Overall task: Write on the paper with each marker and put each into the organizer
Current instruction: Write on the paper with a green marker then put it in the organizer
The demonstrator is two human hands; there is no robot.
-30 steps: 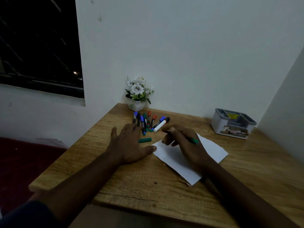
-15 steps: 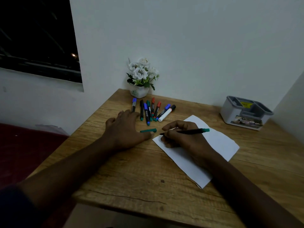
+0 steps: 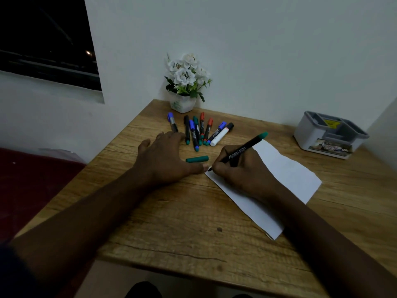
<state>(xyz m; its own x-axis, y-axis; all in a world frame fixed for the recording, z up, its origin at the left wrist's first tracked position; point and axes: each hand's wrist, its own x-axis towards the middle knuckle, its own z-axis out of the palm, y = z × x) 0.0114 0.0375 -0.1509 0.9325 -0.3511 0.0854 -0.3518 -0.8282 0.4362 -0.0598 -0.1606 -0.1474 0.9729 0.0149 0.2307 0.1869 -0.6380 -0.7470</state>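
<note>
My right hand [image 3: 242, 171] grips a black marker with a green end [image 3: 247, 148], its tip down at the near-left corner of the white paper [image 3: 285, 171]. My left hand [image 3: 165, 158] lies flat on the wooden table, thumb reaching to the paper's corner. The marker's green cap [image 3: 197, 159] lies loose between my hands. Several capped markers [image 3: 199, 131] in blue, green, red and black lie in a fan behind my left hand. The grey and white organizer [image 3: 328, 134] stands at the far right of the table.
A small white pot of white flowers [image 3: 185, 82] stands against the wall behind the markers. The table [image 3: 171, 222] sits in a corner, walls at the back and right. A dark window is upper left, a red surface lower left.
The camera tilted down and closer. My right hand turned the marker from lying level to upright and brought its tip onto the paper's corner. The left hand stayed flat.
</note>
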